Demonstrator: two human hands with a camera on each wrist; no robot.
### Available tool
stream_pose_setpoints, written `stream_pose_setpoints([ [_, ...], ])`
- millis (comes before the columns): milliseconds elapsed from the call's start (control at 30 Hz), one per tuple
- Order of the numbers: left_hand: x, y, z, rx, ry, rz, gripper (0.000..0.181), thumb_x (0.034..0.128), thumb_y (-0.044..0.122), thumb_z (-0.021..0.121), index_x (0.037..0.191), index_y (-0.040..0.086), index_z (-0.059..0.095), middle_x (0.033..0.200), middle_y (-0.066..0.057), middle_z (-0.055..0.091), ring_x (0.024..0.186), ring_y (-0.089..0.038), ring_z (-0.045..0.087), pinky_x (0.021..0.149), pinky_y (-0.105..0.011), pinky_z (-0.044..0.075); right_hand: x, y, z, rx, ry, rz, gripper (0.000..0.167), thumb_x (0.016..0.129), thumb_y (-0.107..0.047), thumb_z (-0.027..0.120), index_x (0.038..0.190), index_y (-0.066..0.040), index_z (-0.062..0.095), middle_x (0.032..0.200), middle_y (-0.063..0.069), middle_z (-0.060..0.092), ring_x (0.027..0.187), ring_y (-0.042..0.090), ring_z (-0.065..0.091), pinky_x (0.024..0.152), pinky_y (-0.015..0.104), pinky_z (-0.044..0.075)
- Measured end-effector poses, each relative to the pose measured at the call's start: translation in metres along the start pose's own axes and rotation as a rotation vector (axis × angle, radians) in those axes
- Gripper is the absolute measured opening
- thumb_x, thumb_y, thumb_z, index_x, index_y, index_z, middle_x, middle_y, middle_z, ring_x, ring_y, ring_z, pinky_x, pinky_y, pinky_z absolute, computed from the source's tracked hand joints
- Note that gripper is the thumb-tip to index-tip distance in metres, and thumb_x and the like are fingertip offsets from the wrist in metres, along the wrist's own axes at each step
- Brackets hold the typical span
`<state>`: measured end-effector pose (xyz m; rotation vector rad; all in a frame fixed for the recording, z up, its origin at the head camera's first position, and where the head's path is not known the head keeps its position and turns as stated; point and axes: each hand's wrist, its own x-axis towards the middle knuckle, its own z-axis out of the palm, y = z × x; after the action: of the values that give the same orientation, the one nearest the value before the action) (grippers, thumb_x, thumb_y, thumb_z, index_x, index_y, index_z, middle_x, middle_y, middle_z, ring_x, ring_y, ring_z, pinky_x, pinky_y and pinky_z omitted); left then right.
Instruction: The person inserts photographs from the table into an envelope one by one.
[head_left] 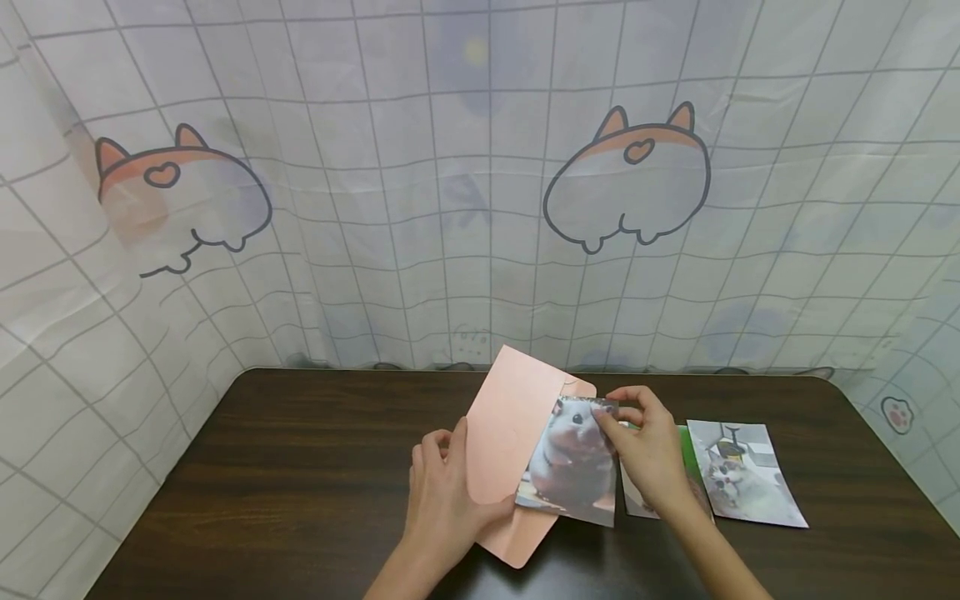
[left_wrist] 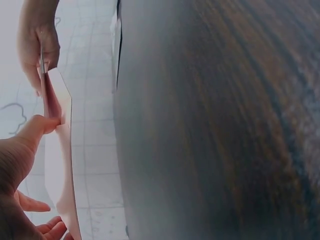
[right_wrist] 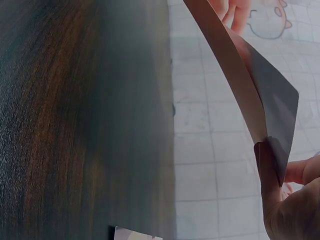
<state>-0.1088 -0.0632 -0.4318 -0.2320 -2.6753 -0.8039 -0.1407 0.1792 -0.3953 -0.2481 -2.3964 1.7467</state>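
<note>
My left hand (head_left: 442, 496) grips the left and lower edge of a pink envelope (head_left: 498, 425), thumb across its front, tilted above the table. A photo (head_left: 573, 467) of a pale, furry hamster-like animal sticks out of the envelope's right side. My right hand (head_left: 651, 454) pinches this photo by its upper right edge. In the left wrist view, the left thumb presses near the envelope's (left_wrist: 62, 165) opening. The right wrist view has the photo's grey back (right_wrist: 277, 100) beside the envelope, held between the right thumb and fingers. How far the photo's left side reaches inside is hidden.
To the right lies a cat photo (head_left: 746, 483) on the dark wooden table (head_left: 300, 483). Another photo with a green part (head_left: 692, 458) lies beside it, partly covered by the right hand and arm. A checked curtain (head_left: 405, 208) with animal drawings hangs behind the table.
</note>
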Motion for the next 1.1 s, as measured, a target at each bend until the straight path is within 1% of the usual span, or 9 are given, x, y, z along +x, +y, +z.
stream_pose_setpoints([
  [167, -0.002, 0.0, 0.0, 0.006, -0.001, 0.015, 0.106, 0.0673, 0.045, 0.094, 0.151, 0.0, 0.049, 0.125, -0.018, 0.05, 0.107, -0.029, 0.048, 0.088, -0.045, 0.046, 0.0, 0.0, 0.001, 0.037, 0.017, -0.007, 0.028, 0.099, -0.002, 0.07, 0.123, 0.001, 0.057, 0.091, 0.009, 0.077, 0.06, 0.0, 0.066, 0.057, 0.021, 0.05],
  [267, -0.005, -0.001, 0.0, 0.007, -0.014, 0.023, 0.11, 0.0675, 0.049, 0.094, 0.152, -0.002, 0.047, 0.127, -0.02, 0.05, 0.106, -0.028, 0.047, 0.089, -0.045, 0.046, 0.0, 0.0, 0.001, 0.051, 0.028, -0.012, 0.027, 0.099, -0.001, 0.069, 0.123, 0.001, 0.056, 0.088, 0.006, 0.075, 0.061, -0.001, 0.066, 0.056, 0.021, 0.049],
  [333, -0.006, -0.001, 0.0, 0.006, -0.033, 0.015, 0.112, 0.0672, 0.051, 0.095, 0.153, -0.003, 0.046, 0.128, -0.02, 0.05, 0.105, -0.028, 0.047, 0.089, -0.045, 0.046, 0.001, -0.001, 0.0, 0.062, 0.035, -0.013, 0.027, 0.1, -0.001, 0.069, 0.123, 0.001, 0.056, 0.087, 0.003, 0.074, 0.06, 0.0, 0.064, 0.056, 0.02, 0.048],
  [400, -0.008, -0.002, -0.001, -0.007, -0.058, -0.007, 0.114, 0.0663, 0.052, 0.096, 0.153, -0.002, 0.045, 0.129, -0.02, 0.049, 0.107, -0.029, 0.047, 0.09, -0.045, 0.046, 0.001, -0.001, 0.0, 0.067, 0.045, -0.01, 0.027, 0.1, 0.0, 0.069, 0.123, 0.001, 0.056, 0.085, 0.001, 0.073, 0.06, -0.001, 0.063, 0.056, 0.02, 0.047],
  [467, -0.01, -0.003, -0.002, -0.02, -0.076, -0.024, 0.114, 0.0664, 0.054, 0.096, 0.152, -0.002, 0.046, 0.13, -0.02, 0.049, 0.109, -0.031, 0.047, 0.091, -0.046, 0.047, 0.001, -0.001, -0.001, 0.076, 0.055, -0.008, 0.027, 0.1, 0.0, 0.068, 0.123, 0.001, 0.056, 0.084, -0.001, 0.073, 0.061, -0.001, 0.062, 0.056, 0.02, 0.047],
  [533, -0.011, -0.004, -0.003, -0.03, -0.086, -0.026, 0.112, 0.0678, 0.056, 0.095, 0.151, -0.002, 0.047, 0.131, -0.021, 0.049, 0.112, -0.033, 0.047, 0.093, -0.048, 0.046, 0.001, -0.002, -0.002, 0.078, 0.067, -0.005, 0.027, 0.099, 0.0, 0.068, 0.124, 0.001, 0.056, 0.084, -0.002, 0.073, 0.061, -0.001, 0.062, 0.056, 0.02, 0.046],
  [733, -0.015, -0.007, -0.006, -0.012, -0.063, 0.018, 0.107, 0.0706, 0.058, 0.093, 0.145, -0.005, 0.05, 0.13, -0.023, 0.05, 0.114, -0.037, 0.049, 0.095, -0.052, 0.047, 0.002, -0.002, -0.005, 0.09, 0.075, 0.011, 0.026, 0.1, -0.001, 0.068, 0.124, 0.0, 0.056, 0.082, -0.008, 0.072, 0.063, -0.003, 0.063, 0.055, 0.019, 0.046],
  [933, -0.014, -0.009, -0.008, -0.023, -0.07, -0.002, 0.1, 0.0705, 0.051, 0.096, 0.141, -0.007, 0.054, 0.125, -0.02, 0.05, 0.113, -0.035, 0.049, 0.093, -0.05, 0.051, 0.002, -0.003, -0.007, 0.093, 0.079, 0.015, 0.026, 0.101, -0.002, 0.067, 0.124, 0.0, 0.054, 0.086, -0.004, 0.073, 0.064, -0.001, 0.064, 0.059, 0.019, 0.049],
  [1100, -0.014, -0.008, -0.01, -0.013, -0.053, -0.003, 0.095, 0.0669, 0.051, 0.097, 0.136, -0.003, 0.058, 0.119, -0.016, 0.052, 0.104, -0.029, 0.049, 0.086, -0.044, 0.052, 0.002, -0.002, -0.007, 0.105, 0.084, 0.017, 0.027, 0.101, -0.002, 0.067, 0.124, 0.0, 0.055, 0.087, -0.003, 0.074, 0.064, -0.001, 0.064, 0.059, 0.019, 0.051],
])
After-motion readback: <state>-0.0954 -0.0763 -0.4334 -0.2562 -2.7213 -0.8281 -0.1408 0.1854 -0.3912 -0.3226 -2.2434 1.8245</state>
